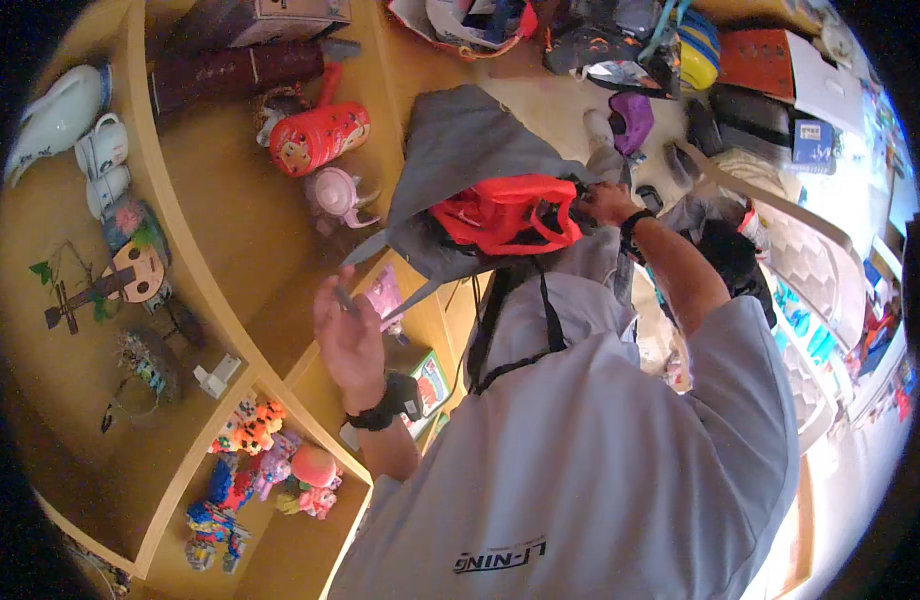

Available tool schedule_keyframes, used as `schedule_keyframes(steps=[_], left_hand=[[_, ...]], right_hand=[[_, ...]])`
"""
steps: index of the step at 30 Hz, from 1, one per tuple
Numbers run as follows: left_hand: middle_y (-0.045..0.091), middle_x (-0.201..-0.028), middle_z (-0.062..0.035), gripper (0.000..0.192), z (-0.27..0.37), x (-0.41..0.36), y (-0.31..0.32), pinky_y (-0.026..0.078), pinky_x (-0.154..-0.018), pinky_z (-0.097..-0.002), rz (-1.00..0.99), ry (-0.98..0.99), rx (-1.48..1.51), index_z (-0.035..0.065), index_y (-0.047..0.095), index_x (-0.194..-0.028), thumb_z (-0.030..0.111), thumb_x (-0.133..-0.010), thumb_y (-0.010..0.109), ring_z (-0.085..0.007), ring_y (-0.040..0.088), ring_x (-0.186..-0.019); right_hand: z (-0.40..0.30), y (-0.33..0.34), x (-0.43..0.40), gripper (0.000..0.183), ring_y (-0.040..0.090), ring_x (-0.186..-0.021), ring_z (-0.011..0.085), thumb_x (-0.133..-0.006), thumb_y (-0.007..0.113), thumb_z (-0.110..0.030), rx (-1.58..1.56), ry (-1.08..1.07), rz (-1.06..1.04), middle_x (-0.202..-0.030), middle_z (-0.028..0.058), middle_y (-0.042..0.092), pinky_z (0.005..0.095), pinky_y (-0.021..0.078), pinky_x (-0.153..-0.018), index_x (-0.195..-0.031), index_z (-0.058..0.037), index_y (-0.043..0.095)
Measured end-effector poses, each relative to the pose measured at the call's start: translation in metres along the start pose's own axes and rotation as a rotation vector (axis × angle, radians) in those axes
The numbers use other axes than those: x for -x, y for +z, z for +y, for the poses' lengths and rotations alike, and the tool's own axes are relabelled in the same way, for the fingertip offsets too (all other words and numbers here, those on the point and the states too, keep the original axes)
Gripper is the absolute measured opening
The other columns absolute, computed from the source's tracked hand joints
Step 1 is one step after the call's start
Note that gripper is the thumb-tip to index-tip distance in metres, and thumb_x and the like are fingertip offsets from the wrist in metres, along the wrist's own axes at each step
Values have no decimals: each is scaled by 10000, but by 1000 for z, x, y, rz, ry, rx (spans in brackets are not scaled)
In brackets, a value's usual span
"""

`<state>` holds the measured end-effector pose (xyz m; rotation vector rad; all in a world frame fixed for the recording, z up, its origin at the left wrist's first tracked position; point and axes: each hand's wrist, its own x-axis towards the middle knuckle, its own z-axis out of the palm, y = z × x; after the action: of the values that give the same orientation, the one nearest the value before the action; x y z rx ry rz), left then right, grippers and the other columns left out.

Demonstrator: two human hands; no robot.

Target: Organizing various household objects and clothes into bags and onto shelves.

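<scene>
A grey fabric bag hangs in front of my body with its mouth gaping. Inside it sits a bright red bag with its own handles, bunched up at the opening. My left hand has a grey strap of the bag looped through its fingers, the strap stretched toward the bag's near side. At the opposite end of the mouth, my right hand grips the bag's edge beside the red fabric; its fingertips are partly hidden there.
Wooden shelving rises at left, holding a red cylindrical container, a pink teapot, white ceramic cups and building-brick figures. Bags and boxes crowd the floor beyond. A purple item lies near shoes. A chair stands at right.
</scene>
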<state>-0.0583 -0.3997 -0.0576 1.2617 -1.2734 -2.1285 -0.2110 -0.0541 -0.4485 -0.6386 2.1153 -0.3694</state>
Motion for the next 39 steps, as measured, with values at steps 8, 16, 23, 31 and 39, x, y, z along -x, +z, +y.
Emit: schedule_keyframes(steps=[8,16,23,31,39], left_hand=[[560,-1325,-85,290,-4,-13,24,446,-639,-185,-359,245,-857,74,563,-1242,183,-976,527,-94,552,-887],[610,-1260,-65,327,-46,-31,67,505,-699,-252,-500,-37,-589,84,550,-1272,234,-981,538,-118,628,-867],[612,-1215,-100,437,-142,-59,135,502,-905,-377,-527,-446,37,76,432,-1351,271,-979,553,-216,622,-1042],[636,-1062,-78,320,-175,-62,120,482,-840,-314,-302,-304,59,97,476,-1276,156,-975,567,-187,623,-953],[599,-919,-69,590,-206,-83,106,553,-836,-387,-189,-432,360,111,283,-1499,103,-974,552,-189,617,-801]], right_hand=[[17,-81,96,314,656,-700,248,-838,701,-347,-528,39,-30,-724,110,662,372,498,-638,-834,-34,673],[-71,-165,136,407,648,-976,256,-980,540,-268,-1808,35,127,-991,92,662,379,495,-922,-1310,-45,457],[-204,-174,121,507,561,-1158,328,-827,679,-244,-539,-529,237,-1194,194,614,448,401,-1044,-1238,18,540],[-200,-190,137,489,567,-1148,377,-820,687,-258,-360,-491,210,-1149,210,640,459,449,-979,-1210,14,571],[-174,-255,84,284,664,-952,217,-895,671,-215,-527,-251,29,-1063,141,683,355,521,-815,-1080,-2,649]])
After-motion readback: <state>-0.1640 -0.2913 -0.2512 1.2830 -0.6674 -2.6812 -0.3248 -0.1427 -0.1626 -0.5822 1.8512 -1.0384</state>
